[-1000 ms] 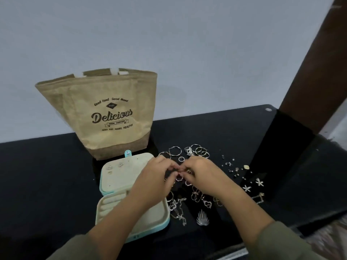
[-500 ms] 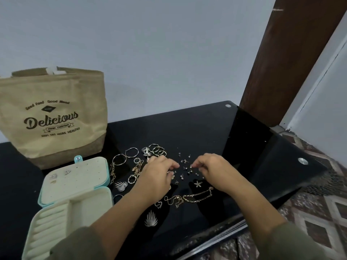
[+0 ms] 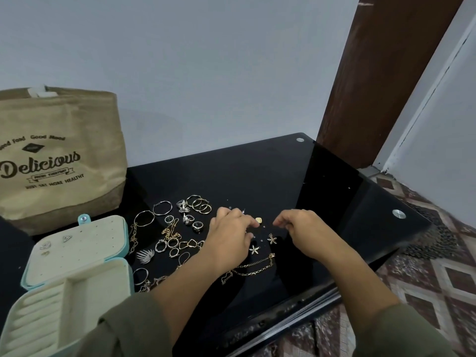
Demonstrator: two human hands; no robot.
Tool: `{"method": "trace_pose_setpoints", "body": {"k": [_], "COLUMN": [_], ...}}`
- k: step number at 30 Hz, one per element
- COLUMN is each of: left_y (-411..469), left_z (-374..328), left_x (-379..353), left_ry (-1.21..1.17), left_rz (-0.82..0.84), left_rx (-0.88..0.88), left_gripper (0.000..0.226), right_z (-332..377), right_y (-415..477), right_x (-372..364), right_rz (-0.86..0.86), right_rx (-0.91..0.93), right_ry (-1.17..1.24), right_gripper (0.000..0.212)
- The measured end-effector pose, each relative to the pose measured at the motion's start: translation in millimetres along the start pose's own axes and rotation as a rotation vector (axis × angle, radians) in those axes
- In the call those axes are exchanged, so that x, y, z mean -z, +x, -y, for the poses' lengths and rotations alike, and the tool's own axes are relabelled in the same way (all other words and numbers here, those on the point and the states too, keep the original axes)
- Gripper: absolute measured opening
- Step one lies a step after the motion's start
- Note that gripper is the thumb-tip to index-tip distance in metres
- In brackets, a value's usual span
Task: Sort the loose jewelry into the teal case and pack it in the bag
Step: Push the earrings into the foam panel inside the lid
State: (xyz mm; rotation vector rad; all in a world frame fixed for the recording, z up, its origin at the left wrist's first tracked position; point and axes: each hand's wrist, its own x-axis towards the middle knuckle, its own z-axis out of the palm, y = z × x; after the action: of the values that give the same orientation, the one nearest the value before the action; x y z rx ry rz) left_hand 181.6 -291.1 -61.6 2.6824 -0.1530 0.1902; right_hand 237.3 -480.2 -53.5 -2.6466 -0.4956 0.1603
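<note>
Head view: left hand (image 3: 229, 234) and right hand (image 3: 302, 228) curl over tiny studs (image 3: 258, 220) on the glossy tabletop (image 3: 257, 176), right of the open teal case (image 3: 85, 292) — light, slippery specks, probably best pinched with fingertips — though whether either holds one I cannot tell.

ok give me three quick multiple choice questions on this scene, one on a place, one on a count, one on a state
1. Where does the bag stand?
A. behind the case
B. right of the jewelry
C. on the floor

2. How many star-shaped pieces lie on the table?
A. none
B. two
C. five

3. The case is:
A. zipped shut
B. inside the bag
C. open, lid back

Answers: 1 A, it stands at the back left, beyond the lid. 2 B, two stars lie just above the chain. 3 C, the ring rolls inside show.
</note>
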Motion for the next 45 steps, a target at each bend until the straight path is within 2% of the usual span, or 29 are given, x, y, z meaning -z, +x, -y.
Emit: {"method": "trace_pose_setpoints", "body": {"k": [3, 9, 13, 19, 30, 38, 45], "left_y": [4, 8, 11, 10, 14, 3, -2], "left_z": [-3, 7, 27, 48, 72, 76, 68], "left_x": [-5, -8, -3, 2, 14, 30, 28], "left_ry": [0.033, 0.014, 0.014, 0.057, 0.038, 0.017, 0.022], "left_rz": [-0.055, -0.115, -0.143, -0.154, -0.172, -0.014, 0.057], "left_rx": [0.085, 0.267, 0.306, 0.279, 0.196, 0.116, 0.08], "left_gripper": [0.034, 0.045, 0.049, 0.037, 0.03, 0.02, 0.012], "right_z": [-2, -16, -7, 19, 47, 69, 80], "right_y": [6, 6, 14, 28, 41, 40, 31], "right_x": [6, -5, -9, -21, -29, -36, -37], "right_rz": [0.1, -0.021, -0.015, -0.021, -0.024, 0.004, 0.034], "right_rx": [-0.083, -0.047, -0.021, 0.096, 0.198, 0.27, 0.295], "right_ry": [-0.018, 0.041, 0.095, 0.076, -0.003, -0.079, -0.123], "right_gripper": [0.049, 0.052, 0.038, 0.025, 0.019, 0.016, 0.016]}}
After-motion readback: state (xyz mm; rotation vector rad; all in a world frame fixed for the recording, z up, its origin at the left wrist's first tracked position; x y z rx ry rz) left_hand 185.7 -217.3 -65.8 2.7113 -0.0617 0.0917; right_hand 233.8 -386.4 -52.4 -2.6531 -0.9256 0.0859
